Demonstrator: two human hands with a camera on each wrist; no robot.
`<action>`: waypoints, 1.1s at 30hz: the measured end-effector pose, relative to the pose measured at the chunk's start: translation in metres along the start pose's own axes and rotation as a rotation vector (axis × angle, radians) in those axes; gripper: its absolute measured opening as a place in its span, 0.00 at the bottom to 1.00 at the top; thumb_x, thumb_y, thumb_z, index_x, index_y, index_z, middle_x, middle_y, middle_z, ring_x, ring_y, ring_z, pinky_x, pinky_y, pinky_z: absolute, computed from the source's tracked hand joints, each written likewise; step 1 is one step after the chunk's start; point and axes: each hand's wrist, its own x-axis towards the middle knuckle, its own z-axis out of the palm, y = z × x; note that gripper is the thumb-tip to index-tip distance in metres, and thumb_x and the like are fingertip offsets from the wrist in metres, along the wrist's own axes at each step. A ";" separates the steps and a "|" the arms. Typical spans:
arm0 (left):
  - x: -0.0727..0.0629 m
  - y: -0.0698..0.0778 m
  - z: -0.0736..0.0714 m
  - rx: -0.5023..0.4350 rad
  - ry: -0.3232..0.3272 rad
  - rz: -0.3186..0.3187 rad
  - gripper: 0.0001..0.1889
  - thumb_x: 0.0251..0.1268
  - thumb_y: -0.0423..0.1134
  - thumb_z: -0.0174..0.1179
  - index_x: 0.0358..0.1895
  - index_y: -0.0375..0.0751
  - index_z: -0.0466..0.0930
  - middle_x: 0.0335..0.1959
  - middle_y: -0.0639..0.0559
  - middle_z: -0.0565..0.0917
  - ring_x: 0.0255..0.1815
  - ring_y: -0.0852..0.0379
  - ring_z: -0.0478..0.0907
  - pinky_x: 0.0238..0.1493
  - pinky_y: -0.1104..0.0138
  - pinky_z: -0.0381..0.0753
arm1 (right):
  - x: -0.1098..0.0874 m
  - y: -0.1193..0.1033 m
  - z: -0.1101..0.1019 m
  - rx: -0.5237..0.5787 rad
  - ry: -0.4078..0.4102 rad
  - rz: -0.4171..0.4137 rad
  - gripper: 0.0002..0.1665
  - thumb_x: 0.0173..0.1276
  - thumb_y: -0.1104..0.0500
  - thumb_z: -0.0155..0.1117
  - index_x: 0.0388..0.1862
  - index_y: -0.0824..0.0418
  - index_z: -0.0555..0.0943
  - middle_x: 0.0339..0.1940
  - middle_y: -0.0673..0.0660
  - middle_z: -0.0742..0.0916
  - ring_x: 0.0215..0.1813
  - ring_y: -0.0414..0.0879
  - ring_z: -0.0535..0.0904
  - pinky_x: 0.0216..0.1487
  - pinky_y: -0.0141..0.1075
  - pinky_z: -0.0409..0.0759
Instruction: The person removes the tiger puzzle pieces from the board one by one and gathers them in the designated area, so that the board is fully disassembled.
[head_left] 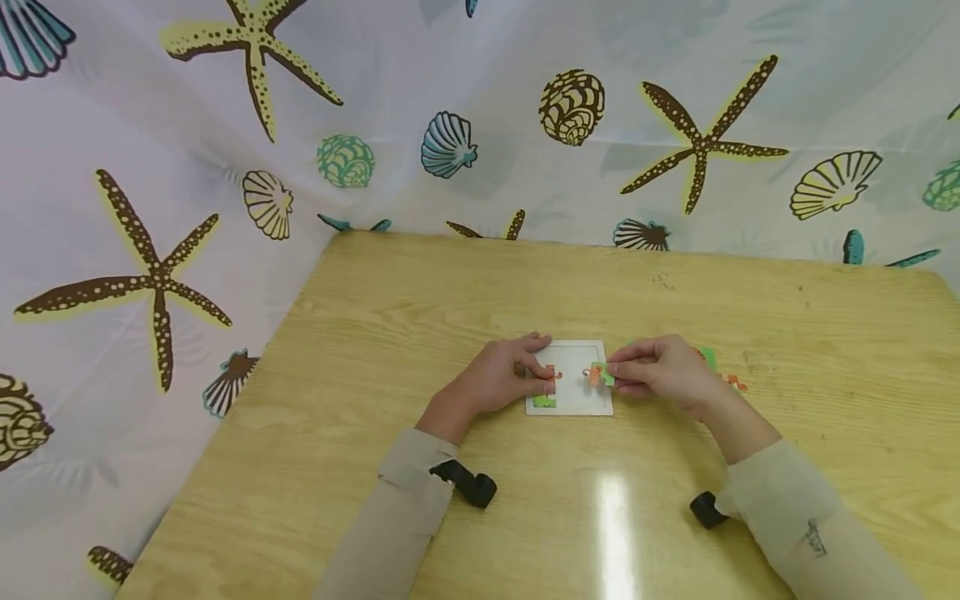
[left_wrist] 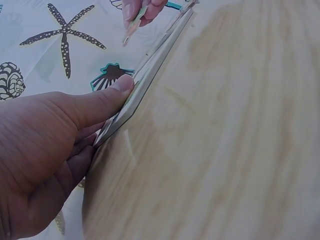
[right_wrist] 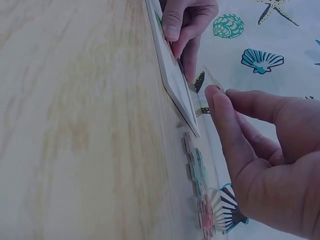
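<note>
A white square puzzle board [head_left: 576,402] lies flat on the wooden table. My left hand [head_left: 495,375] holds the board at its left side, with the thumb over orange and green puzzle pieces [head_left: 545,402] set along that side. Those pieces are partly covered by the fingers. Between thumb and fingertips, my right hand [head_left: 667,373] pinches an orange and green puzzle piece [head_left: 598,374] above the right part of the board. In the left wrist view that held piece [left_wrist: 134,26] is tilted and apart from the board.
Loose puzzle pieces [right_wrist: 199,172] lie on the table right of the board, partly behind the right hand in the head view. Black wrist mounts [head_left: 480,490] hang from both sleeves. A cloth [head_left: 487,83] printed with shells and starfish hangs behind the table [head_left: 360,350].
</note>
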 end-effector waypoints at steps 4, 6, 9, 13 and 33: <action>0.000 0.000 -0.001 -0.019 -0.002 -0.005 0.12 0.59 0.45 0.72 0.44 0.46 0.91 0.75 0.54 0.68 0.82 0.55 0.53 0.80 0.56 0.54 | -0.001 0.002 -0.003 0.004 -0.012 -0.008 0.20 0.73 0.66 0.61 0.59 0.78 0.76 0.43 0.52 0.89 0.41 0.41 0.88 0.48 0.35 0.87; 0.000 -0.001 -0.002 -0.021 -0.002 -0.007 0.11 0.59 0.45 0.72 0.43 0.46 0.91 0.75 0.54 0.68 0.82 0.56 0.53 0.80 0.57 0.55 | -0.003 0.002 -0.004 0.012 -0.019 -0.007 0.20 0.73 0.66 0.61 0.59 0.78 0.76 0.43 0.52 0.89 0.41 0.41 0.88 0.48 0.35 0.87; 0.000 -0.003 -0.002 -0.013 0.009 -0.004 0.11 0.59 0.45 0.72 0.43 0.47 0.91 0.75 0.54 0.68 0.81 0.55 0.54 0.80 0.57 0.55 | -0.005 0.002 -0.005 0.015 -0.026 -0.006 0.21 0.73 0.66 0.61 0.59 0.78 0.76 0.43 0.52 0.89 0.41 0.41 0.88 0.48 0.35 0.86; 0.001 -0.003 -0.003 -0.020 0.016 -0.001 0.10 0.59 0.45 0.72 0.41 0.47 0.92 0.75 0.54 0.69 0.81 0.55 0.54 0.80 0.56 0.55 | -0.009 0.001 -0.009 0.014 -0.032 -0.007 0.22 0.73 0.65 0.61 0.60 0.78 0.75 0.43 0.51 0.89 0.42 0.41 0.87 0.49 0.35 0.86; 0.002 0.002 -0.003 0.000 -0.011 -0.016 0.10 0.59 0.46 0.72 0.41 0.47 0.91 0.76 0.55 0.68 0.82 0.54 0.53 0.80 0.55 0.54 | -0.025 0.007 -0.019 -0.037 -0.064 0.000 0.21 0.71 0.64 0.64 0.57 0.77 0.76 0.41 0.52 0.89 0.43 0.42 0.88 0.50 0.37 0.86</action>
